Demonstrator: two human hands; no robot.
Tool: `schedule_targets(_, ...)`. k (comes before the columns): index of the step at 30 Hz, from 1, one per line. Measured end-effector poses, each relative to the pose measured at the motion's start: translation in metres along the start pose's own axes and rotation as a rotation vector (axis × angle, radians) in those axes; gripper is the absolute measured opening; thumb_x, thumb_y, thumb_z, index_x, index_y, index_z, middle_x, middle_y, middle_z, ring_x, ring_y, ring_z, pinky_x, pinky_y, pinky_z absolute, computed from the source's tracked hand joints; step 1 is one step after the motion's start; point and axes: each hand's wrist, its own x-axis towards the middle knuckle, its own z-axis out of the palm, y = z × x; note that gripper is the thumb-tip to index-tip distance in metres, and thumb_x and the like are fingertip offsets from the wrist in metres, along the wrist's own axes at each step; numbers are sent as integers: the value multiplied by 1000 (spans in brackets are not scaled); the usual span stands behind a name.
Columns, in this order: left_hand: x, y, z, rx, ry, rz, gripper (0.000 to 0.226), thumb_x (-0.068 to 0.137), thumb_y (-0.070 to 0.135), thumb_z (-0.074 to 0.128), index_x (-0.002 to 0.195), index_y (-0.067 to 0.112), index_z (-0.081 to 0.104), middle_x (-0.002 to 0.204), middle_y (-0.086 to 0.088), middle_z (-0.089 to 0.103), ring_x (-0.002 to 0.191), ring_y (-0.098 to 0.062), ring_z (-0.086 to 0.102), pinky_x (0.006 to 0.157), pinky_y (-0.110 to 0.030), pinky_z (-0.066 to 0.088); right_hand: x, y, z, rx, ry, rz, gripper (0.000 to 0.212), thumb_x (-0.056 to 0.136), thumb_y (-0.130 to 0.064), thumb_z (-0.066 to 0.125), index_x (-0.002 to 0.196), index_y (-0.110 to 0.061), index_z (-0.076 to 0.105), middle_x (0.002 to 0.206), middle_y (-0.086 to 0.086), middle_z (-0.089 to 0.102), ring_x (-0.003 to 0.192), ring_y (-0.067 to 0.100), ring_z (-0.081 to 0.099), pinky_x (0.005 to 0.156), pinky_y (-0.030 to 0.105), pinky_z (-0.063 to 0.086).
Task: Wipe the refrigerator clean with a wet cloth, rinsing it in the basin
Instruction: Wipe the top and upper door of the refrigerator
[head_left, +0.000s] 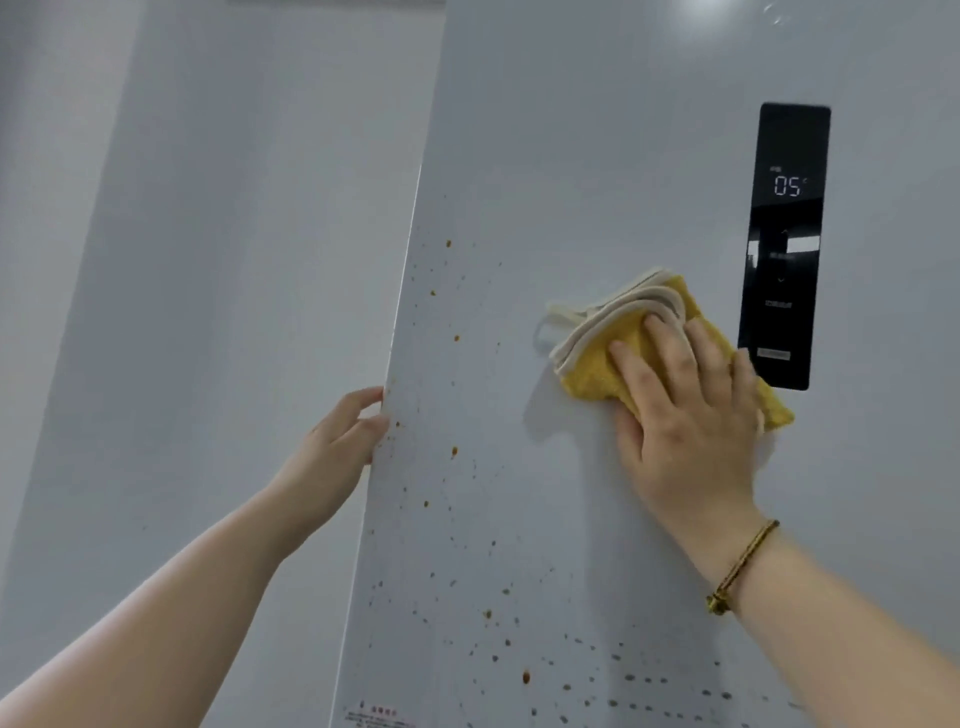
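A pale grey wall (218, 260) is filling the left side of the view, plain and bare. In front of it, a person's left forearm is reaching up from the lower left corner, and the left hand (337, 447) is gripping the left edge of the refrigerator door (571, 156), fingers curling around the edge and the thumb pressing on the front face.

The door is a glossy white panel that is taking up the middle and right of the view and leaning away at the top. Brown and orange spots (454, 451) are dotting its surface, running thickest down the strip near the left edge and spreading across the lower part toward the bottom edge. A small label with red print (382, 714) is sitting at the door's lower left corner; its text is too blurred to read.

Right of centre, the right hand (685, 415) is lying flat with fingers spread, pressing a folded yellow cloth (597, 369) with cream edging against the door. The hand is covering the cloth's lower right half, so only the folded layers at the upper left and a corner at the right are showing. A thin gold-coloured bracelet (740, 569) is circling the right wrist.

Just right of the cloth, a tall black control panel (784, 244) is glowing with the reading 05, and the cloth's right corner appears to be overlapping the panel's lower left corner. A bright light reflection (711, 15) is shining near the door's top edge.
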Motion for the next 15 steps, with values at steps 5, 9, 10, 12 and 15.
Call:
schedule_targets(5,6,-8,-10,-114,-72,23,29,94,19,36,104,41,51,106,8,65,95,-5,60,91,-27,31,-52,-43,-5,42,-103,-337,30,95,-29,33,122,-25,45,133,5,38,124,30,36,105,50,19)
schedule_targets(9,14,-16,-18,-194,-101,19,35,93,12,38,93,41,56,90,4,73,91,-17,66,82,-26,46,-20,-5,-8,55,-199,-735,33,98,-30,23,123,-28,45,134,1,39,123,27,39,101,49,29)
schedule_targets(10,16,-18,-19,-209,-114,18,36,93,11,38,93,41,57,88,5,74,90,-17,67,82,-27,47,-6,8,-8,46,-211,-793,34,99,-30,22,123,-28,45,135,1,38,123,26,39,101,48,29)
schedule_targets(12,19,-22,-20,-241,-138,13,29,89,15,45,95,40,58,89,4,74,88,-17,68,83,-29,47,24,30,-6,15,-194,-753,34,99,-33,21,123,-26,44,134,3,39,121,27,39,101,46,28)
schedule_targets(15,19,-24,-19,-285,-137,15,28,77,19,54,96,39,59,90,1,74,81,-15,70,78,-28,48,53,30,4,15,-105,-346,32,91,-33,38,121,-25,44,130,11,51,118,29,36,97,47,27)
